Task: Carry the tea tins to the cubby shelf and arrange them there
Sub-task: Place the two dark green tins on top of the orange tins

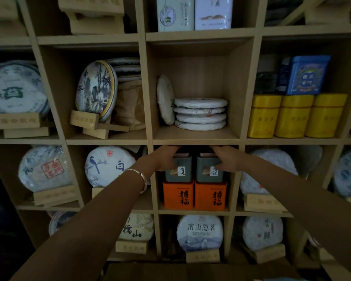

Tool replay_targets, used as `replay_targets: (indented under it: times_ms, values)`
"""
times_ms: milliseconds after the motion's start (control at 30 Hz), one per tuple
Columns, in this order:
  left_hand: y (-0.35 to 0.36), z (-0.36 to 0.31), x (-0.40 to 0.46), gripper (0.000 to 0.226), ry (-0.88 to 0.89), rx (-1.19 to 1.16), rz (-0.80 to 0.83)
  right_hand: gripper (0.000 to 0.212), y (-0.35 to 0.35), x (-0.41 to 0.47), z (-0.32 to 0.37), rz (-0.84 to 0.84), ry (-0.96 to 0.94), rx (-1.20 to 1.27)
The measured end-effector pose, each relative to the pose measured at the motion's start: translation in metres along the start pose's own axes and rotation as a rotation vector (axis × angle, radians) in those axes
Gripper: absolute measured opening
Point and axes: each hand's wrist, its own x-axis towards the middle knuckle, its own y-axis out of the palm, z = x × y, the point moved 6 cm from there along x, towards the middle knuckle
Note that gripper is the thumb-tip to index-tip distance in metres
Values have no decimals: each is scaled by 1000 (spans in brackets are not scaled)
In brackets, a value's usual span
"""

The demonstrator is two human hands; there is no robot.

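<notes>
Both of your hands are in the centre cubby of the cubby shelf point(150, 138), one row below the stacked tea cakes point(200, 113). Your left hand point(164, 159) wraps the outer side and top of the left grey tin point(178, 170); your right hand point(227, 160) does the same on the right grey tin point(209, 169) — fingers curled round each, so both are gripping. The two grey tins stand upright, side by side and touching or nearly so, each on top of an orange tin point(178, 194), point(210, 195).

Handling, as a judgement: square metal tins, rigid, probably light to moderate even if full. The painted sides look smooth, so likely a bit slippery — hold low on the body with thumb and fingers on opposite faces, not by the lid alone, since a lid may lift off. They dent rather than break. There's little clearance under the shelf board above, so slide rather than lift.

Looks: grey-green bodies, a pinkish lid rim showing at the top, a white label with black characters on each front and a small brownish picture beside it. The orange tins below carry large black characters. The light is dim, so fine print is unreadable.
</notes>
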Motion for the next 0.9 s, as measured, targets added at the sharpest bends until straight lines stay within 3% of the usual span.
replay_targets:
  times_ms: [300, 433, 600, 900]
  values:
    - [-3, 4, -8, 54, -69, 44, -25, 72, 0, -5, -5, 7, 33, -67]
    - [-9, 1, -23, 68, -81, 69, -22, 84, -2, -16, 0, 2, 35, -78]
    - [-20, -5, -52, 76, -101, 112, -12, 83, -7, -36, 11, -2, 58, -91]
    - [-23, -50, -71, 44, 25, 139, 119, 66, -26, -105, 24, -77, 225, -129]
